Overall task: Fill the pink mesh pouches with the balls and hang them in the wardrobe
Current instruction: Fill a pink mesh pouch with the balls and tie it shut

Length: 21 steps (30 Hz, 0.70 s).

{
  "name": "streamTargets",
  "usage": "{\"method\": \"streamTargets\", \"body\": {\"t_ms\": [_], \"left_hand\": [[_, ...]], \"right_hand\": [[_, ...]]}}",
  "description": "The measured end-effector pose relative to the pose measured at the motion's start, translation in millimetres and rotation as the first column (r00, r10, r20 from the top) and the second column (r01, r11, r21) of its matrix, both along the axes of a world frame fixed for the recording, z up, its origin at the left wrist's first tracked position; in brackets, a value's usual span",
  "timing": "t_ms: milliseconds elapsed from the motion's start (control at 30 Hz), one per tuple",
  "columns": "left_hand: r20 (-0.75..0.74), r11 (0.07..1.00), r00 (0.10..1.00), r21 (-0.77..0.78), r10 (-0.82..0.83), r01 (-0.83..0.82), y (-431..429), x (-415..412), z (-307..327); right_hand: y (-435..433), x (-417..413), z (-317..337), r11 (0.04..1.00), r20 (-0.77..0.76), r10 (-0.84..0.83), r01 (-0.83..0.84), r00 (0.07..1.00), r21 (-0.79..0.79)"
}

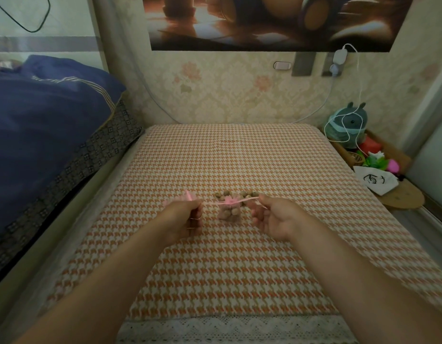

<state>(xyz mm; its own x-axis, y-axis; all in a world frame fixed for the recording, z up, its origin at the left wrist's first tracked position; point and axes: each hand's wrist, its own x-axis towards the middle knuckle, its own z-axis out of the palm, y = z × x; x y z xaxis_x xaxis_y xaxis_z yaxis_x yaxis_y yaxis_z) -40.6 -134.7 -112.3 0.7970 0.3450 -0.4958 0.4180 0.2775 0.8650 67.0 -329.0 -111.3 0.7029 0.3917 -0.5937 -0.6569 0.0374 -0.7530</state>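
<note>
1. Grip. My left hand [187, 216] and my right hand [274, 217] each pinch one end of the pink drawstring [242, 200] with curled fingers. The cord runs taut between them.
2. Task object. The pink mesh pouch [228, 214] hangs midway between my two grips, just below the cord, and is filled with brown balls [232, 211]. Its gathered neck sits on the cord line. I cannot tell whether its base touches the houndstooth bed cover [227, 269].
3. Risk, uneven pull. If one hand draws harder, the neck likely slides toward that grip and puckers off-centre. A ball could escape through the gap that leaves.
4. Risk, slip. The cord looks thin and slick, and a pinch at the fingertips alone may lose it. The pouch would then drop and tip over below my hands.
5. Risk, overpull. Too much tension could tear the fine mesh at the neck or snap the cord.
6. Risk, loose neck. A half-closed neck would probably open under the load once hung in the wardrobe, which is not in view.
7. Surroundings. Loose balls [243, 194] lie just beyond the cord, on the far side of my grips, and a jerk of the pouch could scatter them. A scrap of pink mesh [189, 195] shows just beyond my left hand, too blurred to identify as a second pouch.
</note>
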Motion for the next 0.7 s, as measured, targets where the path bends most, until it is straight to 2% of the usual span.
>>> {"method": "streamTargets", "body": {"t_ms": [100, 167, 267, 567, 700], "left_hand": [[0.143, 0.956, 0.979, -0.274, 0.144, -0.101, -6.5, 4.8, 1.0], [0.235, 0.896, 0.951, -0.438, 0.199, -0.079, -12.6, 6.9, 2.9], [0.292, 0.843, 0.932, -0.536, 0.217, -0.028, -19.5, 10.3, 4.8], [0.187, 0.907, 0.972, -0.419, 0.143, -0.053, -22.1, 19.6, -6.6], [0.183, 0.976, 0.977, -0.204, 0.114, -0.076, -25.1, 22.1, -9.9]], "right_hand": [[5.4, -3.9, 0.3, 0.981, -0.013, -0.046, 0.048, 0.999, 0.186], [7.9, -6.1, 1.9, 0.962, -0.021, -0.042, 0.046, 0.999, 0.270], [10.0, -7.0, 2.9, 0.954, -0.012, -0.043, 0.044, 0.999, 0.297], [5.5, 1.2, -4.5, 0.984, -0.037, -0.130, 0.134, 0.991, 0.117], [6.4, 2.1, -6.7, 0.998, 0.050, -0.064, 0.063, 0.997, 0.032]]}}
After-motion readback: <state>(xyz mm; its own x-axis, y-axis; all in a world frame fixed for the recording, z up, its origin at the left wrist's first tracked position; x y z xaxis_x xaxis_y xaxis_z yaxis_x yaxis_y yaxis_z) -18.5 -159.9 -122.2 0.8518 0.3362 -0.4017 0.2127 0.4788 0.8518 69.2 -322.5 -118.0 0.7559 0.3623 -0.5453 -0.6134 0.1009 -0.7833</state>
